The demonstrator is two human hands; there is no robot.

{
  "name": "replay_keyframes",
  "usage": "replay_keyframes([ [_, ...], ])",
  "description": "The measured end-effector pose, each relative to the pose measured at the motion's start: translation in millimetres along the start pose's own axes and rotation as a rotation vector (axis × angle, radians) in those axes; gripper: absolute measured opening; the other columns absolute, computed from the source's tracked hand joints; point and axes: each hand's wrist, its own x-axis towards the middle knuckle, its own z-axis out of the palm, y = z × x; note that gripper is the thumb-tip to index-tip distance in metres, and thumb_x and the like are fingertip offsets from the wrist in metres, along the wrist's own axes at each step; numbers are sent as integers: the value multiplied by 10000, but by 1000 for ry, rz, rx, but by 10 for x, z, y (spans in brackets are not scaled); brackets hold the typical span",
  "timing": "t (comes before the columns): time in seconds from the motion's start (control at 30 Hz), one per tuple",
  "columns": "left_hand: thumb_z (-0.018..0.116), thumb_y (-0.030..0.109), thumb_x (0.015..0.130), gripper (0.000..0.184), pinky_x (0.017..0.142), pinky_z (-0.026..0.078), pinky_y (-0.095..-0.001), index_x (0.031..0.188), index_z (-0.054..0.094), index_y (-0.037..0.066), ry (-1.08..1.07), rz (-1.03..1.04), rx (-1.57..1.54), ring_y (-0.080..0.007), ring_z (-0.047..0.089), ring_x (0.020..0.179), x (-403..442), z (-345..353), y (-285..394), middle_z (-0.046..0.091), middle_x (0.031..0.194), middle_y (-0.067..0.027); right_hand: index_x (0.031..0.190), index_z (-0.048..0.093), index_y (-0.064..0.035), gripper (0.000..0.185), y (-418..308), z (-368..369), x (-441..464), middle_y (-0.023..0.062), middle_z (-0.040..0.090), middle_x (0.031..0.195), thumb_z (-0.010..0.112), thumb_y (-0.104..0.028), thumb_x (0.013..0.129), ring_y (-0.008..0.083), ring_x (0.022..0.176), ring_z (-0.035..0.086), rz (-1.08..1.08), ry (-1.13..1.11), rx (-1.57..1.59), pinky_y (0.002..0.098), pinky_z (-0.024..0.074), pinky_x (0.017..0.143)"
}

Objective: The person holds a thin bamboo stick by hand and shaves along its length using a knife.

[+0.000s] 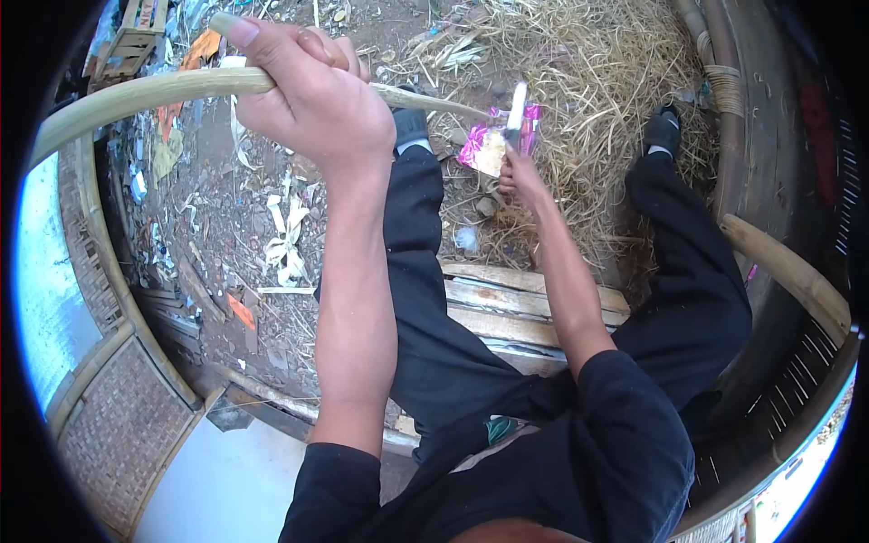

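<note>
The left hand [312, 90] is raised high and makes a closed grip around the long strip [181, 86], which is pale green and curved. One part of the long strip bends down to the left side of the view; the other part goes out from the fist to the right, becomes thin, and its end is near the pink packet [486, 150]. The thumb lies along the upper side of the fist, and its nail is long.

The right hand [520, 177] is lower, with its fingers clenched on the dark handle of the knife [516, 107]. The pale blade points away from the person, over the pink packet. I cannot tell if the blade touches it.

The pink packet lies on the ground [362, 50], at the edge of the dry straw [597, 63]. Between the two legs in dark trousers there is the wooden slat seat [507, 303]. To the left, many small scraps are spread on the ground, and the wooden crate [131, 41] stands at the upper corner.
</note>
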Motion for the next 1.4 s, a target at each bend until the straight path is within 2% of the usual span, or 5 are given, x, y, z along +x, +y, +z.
replay_keyframes([
  [0.27, 369, 450, 1015, 501, 373, 129, -261, 661, 301, 103, -52, -34, 68, -71, 196, 375, -19, 41, 61, 244, 475, 14, 1080, 485, 21, 331, -187, 1039, -653, 222, 600, 728, 419, -291, 993, 402, 678, 618, -1281, 664, -920, 473, 457, 603],
  [0.47, 377, 445, 1012, 489, 330, 232, -230, 659, 345, 108, -40, -9, -12, -51, 279, 366, 47, 80, -24, 297, 510, 25, 994, 480, 3, 283, 861, -521, 821, 155, 557, 699, 432, -276, 989, 260, 564, 562, -457, 1068, -1500, 368, 457, 519],
  [0.57, 361, 452, 1015, 495, 352, 185, -244, 658, 316, 111, 10, -52, 26, -63, 238, 376, -53, -13, 50, 271, 495, 17, 789, 373, -114, 313, 427, -170, 237, -58, 267, 567, 436, -333, 1003, 79, 440, 230, 157, 6, -12, 242, 227, 393],
  [1.07, 367, 487, 1005, 511, 389, 131, -259, 674, 321, 100, 12, -20, 42, -72, 187, 392, 10, -22, 39, 239, 493, 22, 1196, 485, 23, 347, 243, 595, -437, 231, 622, 770, 434, -243, 978, 434, 725, 621, -916, 720, -1025, 520, 447, 663],
  [1.4, 342, 557, 986, 569, 406, 167, -253, 653, 350, 94, 9, -16, -28, -84, 214, 409, 109, -165, 182, 254, 499, 17, 810, 517, -68, 333, 438, -51, -468, -20, 396, 540, 485, -356, 973, 90, 396, 340, 1, 343, -443, 288, 285, 373],
])
